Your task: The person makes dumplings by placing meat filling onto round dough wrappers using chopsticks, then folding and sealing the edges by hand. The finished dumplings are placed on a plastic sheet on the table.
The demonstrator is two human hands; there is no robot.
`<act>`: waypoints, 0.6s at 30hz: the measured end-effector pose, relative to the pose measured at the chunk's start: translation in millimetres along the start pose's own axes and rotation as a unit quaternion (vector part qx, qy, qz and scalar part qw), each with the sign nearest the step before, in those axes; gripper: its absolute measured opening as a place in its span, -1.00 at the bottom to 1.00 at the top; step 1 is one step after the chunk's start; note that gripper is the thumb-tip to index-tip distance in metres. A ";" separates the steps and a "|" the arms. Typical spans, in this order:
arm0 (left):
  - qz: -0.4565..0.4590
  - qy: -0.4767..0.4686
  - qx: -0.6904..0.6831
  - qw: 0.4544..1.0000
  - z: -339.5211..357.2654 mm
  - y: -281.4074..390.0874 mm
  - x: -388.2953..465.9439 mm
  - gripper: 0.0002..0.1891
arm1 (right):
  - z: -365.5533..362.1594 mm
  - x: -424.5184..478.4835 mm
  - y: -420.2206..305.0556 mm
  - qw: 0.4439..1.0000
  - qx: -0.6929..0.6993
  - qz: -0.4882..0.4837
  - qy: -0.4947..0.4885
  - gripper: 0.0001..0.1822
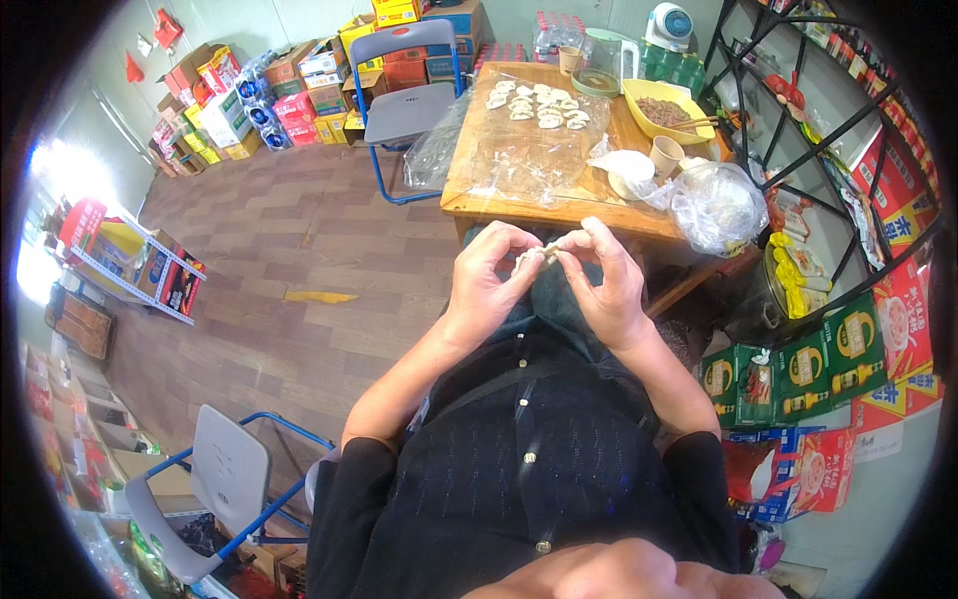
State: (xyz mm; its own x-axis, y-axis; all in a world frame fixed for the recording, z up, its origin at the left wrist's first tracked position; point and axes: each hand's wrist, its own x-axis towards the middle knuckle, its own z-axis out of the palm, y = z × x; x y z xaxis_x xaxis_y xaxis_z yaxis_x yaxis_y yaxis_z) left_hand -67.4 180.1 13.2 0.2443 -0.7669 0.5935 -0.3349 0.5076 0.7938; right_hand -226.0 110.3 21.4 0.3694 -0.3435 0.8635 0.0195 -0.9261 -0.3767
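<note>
Between the fingertips of my two hands is a small dumpling (548, 253), pinched at both ends above my lap. My left hand (494, 273) grips its left side with thumb and fingers. On the other side my right hand (608, 277) pinches it between thumb and index finger. The fingers hide most of the dumpling. Beyond them, several folded dumplings (550, 120) lie in rows on clear plastic film (516, 161) over a wooden table (479, 191). A yellow bowl (632, 90) of minced filling (662, 112) stands at the table's right, with chopsticks (694, 122) across it.
Near the table's right corner are a paper cup (666, 156) and a clear plastic bag (718, 206). A lidded plastic jug (599, 64) stands behind. Folding chairs (410, 116) are beyond the table and behind my left side. A black metal rack (797, 180) borders the right.
</note>
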 end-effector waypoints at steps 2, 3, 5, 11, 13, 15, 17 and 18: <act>-0.004 -0.001 -0.006 1.000 -0.1 -0.7 -0.3 -0.88 | 0.3 0.4 -2.9 1.000 -0.002 0.000 0.005 -0.37; -0.006 -0.002 -0.012 1.000 0.8 -1.2 -0.5 -0.88 | -0.9 1.8 -6.2 1.000 -0.005 0.004 0.008 -0.38; 0.000 -0.003 -0.010 1.000 1.5 1.0 -0.1 -0.88 | -2.2 2.5 -7.7 1.000 -0.010 0.004 0.008 -0.39; -0.004 -0.014 -0.021 1.000 5.9 4.5 0.0 -0.88 | -6.5 5.1 -8.6 0.997 -0.065 -0.041 -0.007 -0.39; -0.001 -0.022 -0.020 1.000 6.3 4.5 0.1 -0.88 | -6.6 5.4 -8.8 0.995 -0.081 -0.054 -0.004 -0.39; 0.007 -0.032 -0.013 0.999 6.3 7.3 1.4 -0.87 | -6.9 5.3 -8.0 0.994 -0.087 -0.061 0.000 -0.39; -0.015 -0.011 -0.041 0.999 10.5 12.3 0.5 -0.82 | -7.2 4.6 -7.8 0.996 -0.079 -0.049 0.006 -0.39; -0.026 -0.001 -0.055 0.998 12.4 15.1 0.5 -0.80 | -7.7 3.2 -8.2 0.997 -0.068 -0.033 0.010 -0.38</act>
State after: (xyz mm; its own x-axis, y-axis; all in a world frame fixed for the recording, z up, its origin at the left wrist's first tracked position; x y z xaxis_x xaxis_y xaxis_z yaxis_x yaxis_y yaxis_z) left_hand -83.6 182.5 23.8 0.2573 -0.7942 0.5505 -0.2206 0.5064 0.8336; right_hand -232.2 115.5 29.8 0.3532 -0.2824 0.8919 -0.0838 -0.9591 -0.2705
